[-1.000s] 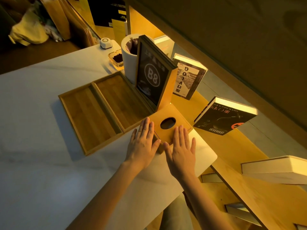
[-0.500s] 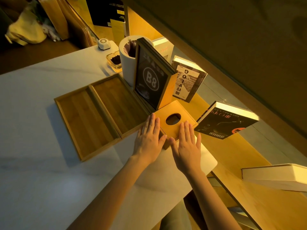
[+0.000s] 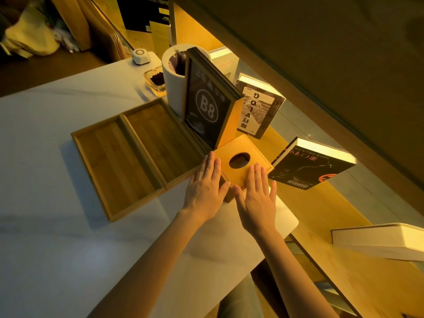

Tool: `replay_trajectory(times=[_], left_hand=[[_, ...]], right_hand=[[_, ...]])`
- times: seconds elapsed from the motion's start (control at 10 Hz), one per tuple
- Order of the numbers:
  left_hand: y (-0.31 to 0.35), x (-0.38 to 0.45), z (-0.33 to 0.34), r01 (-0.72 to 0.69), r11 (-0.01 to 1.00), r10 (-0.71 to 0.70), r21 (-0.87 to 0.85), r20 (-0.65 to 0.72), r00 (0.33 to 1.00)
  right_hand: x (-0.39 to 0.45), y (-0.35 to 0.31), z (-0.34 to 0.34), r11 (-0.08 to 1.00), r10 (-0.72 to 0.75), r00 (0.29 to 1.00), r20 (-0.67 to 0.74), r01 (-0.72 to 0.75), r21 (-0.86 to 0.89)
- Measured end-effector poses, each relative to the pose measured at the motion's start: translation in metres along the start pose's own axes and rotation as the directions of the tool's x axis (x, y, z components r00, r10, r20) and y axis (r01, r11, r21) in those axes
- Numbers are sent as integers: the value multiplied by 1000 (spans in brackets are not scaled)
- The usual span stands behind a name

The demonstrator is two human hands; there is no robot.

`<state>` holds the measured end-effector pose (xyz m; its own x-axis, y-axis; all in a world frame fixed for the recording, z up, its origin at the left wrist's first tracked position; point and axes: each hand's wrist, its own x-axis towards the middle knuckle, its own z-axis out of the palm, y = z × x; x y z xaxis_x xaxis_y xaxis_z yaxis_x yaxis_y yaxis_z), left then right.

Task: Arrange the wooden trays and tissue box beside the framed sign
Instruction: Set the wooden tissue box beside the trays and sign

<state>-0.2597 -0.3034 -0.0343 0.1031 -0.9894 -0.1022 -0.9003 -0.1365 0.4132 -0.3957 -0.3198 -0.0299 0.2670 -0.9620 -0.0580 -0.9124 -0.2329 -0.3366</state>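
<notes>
A: Which step is the person on?

B: The last tidy-up, by the look of it. Both wooden trays lie flat on the tabletop (image 3: 46,157), the left tray (image 3: 114,167) and the right tray (image 3: 160,138) side by side with their long edges touching, the right one running up to the foot of the framed sign (image 3: 205,106). The tissue box (image 3: 244,164) sits at the sign's near right corner, its round hole facing up.

A: And the hands?

B: The left hand (image 3: 206,187) lies flat and spread, fingers on the box's left edge where it meets the right tray. The right hand (image 3: 258,193) is flat too, fingers resting on the box's near top edge. Neither is closed on anything; they press rather than grip.

A: What does the next move call for?

B: Probably a small push or twist to square the box against the sign and tray, then lifting both palms clear without dragging it.

A: Any room to work?

B: Little on the right. The box sits near the tabletop's rounded right corner, and a dark book (image 3: 312,167) stands on the shelf just beyond it. A push to the right risks the edge. To the near left, the tabletop is open, so the hands can withdraw that way.
</notes>
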Motion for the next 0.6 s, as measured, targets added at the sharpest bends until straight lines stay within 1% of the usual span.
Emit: replay_trajectory(times=[0.2, 0.3, 0.4, 0.5, 0.6], left_hand=[[-1, 2, -12, -16, 999, 15, 50, 38, 999], [1, 3, -24, 11, 998, -7, -60, 57, 998], [4, -7, -40, 93, 938, -91, -332, 22, 996], [1, -29, -55, 161, 852, -169, -498, 30, 985], [-9, -48, -86, 168, 815, -207, -554, -8, 978]], right_hand=[[2, -4, -12, 1000, -14, 1000, 11, 15, -20], [5, -8, -26, 997, -61, 998, -5, 61, -37], [7, -23, -40, 987, -133, 990, -46, 136, 90], [1, -46, -44, 935, -204, 979, -15, 200, 293], [-5, -79, -48, 861, -310, 950, -37, 297, 414]])
